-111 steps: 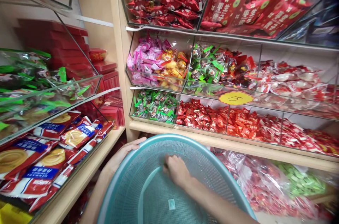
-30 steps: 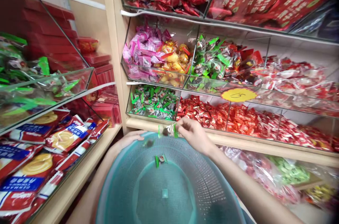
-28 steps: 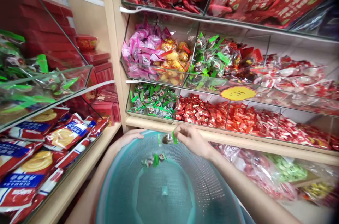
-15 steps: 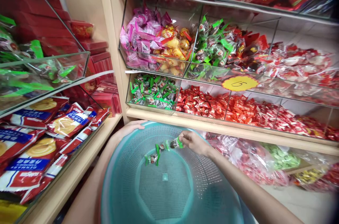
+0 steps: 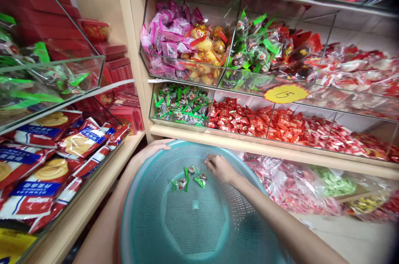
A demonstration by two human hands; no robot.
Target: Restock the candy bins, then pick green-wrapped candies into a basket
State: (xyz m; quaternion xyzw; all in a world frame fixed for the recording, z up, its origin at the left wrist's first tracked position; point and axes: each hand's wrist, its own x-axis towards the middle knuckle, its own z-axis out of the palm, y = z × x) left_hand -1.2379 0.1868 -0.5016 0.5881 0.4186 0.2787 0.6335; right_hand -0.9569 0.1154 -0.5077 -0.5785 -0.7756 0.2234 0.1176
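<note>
A large teal plastic basket [image 5: 146, 214] with a mesh bottom fills the lower middle of the head view. My left hand [image 5: 152, 150] grips its far left rim, with the fingertips over the edge. Inside lie a few candies [image 5: 180, 183] in clear wrappers with green ends, close together on the far part of the bottom. One of them, a green-ended candy [image 5: 201, 179], rests just below my right hand [image 5: 220, 167]. That hand hovers inside the basket near its far wall, fingers curled in, and nothing shows in it.
Ahead, a clear bin [image 5: 182, 106] holds matching green-wrapped candies, beside red-wrapped candies [image 5: 237, 116]. Above are pink packets [image 5: 168, 39] and a yellow price tag [image 5: 286, 94]. Cookie packs [image 5: 40, 172] fill the left shelf. Bagged sweets [image 5: 286, 185] lie below right.
My right hand has let go of a green-ended candy, which now lies in the basket by the others. The hand has shifted slightly left. My left hand stays on the rim.
</note>
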